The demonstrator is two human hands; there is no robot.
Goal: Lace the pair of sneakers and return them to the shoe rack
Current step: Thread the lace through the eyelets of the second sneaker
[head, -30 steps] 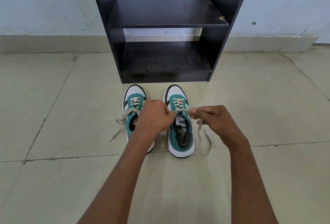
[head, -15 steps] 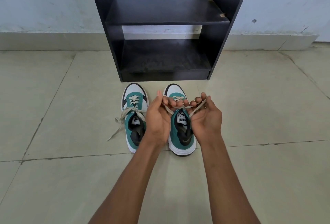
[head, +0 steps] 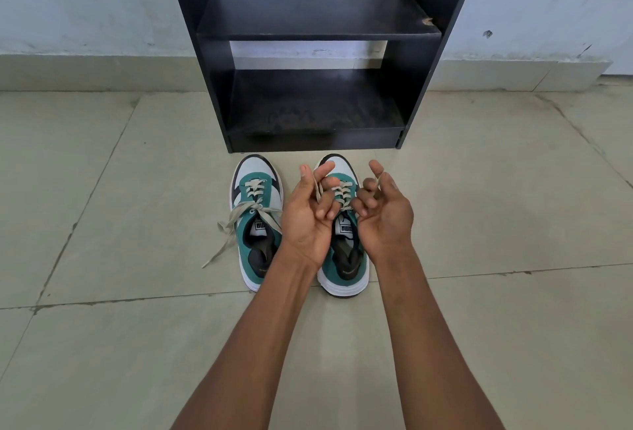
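My left hand [head: 308,220] is turned palm-up, fingers curled inward, and a strand of the right sneaker's lace [head: 342,195] runs across them near the index finger; the grasp is closed on that strand. My right hand [head: 385,215] mirrors it: palm-up, middle fingers folded, index and thumb raised, with the other lace end pinched and passing over the index fingertip. I read both hands as gripping lace, though the exact contact points under the folded fingers are hidden.

Both hands sit directly above the right sneaker [head: 344,258], covering its tongue area. This teal-and-white shoe rests on the tiled floor [head: 102,190], toe pointing away from me, with lace crossings visible between the two hands.

The left sneaker [head: 255,210] stands just beside it, parallel, not touched by either hand. Its lace ends [head: 224,234] trail loose onto the floor at its outer side.

The black shoe rack [head: 315,12] stands against the wall, just beyond both toes. The sneakers are on the floor, not on its shelves.
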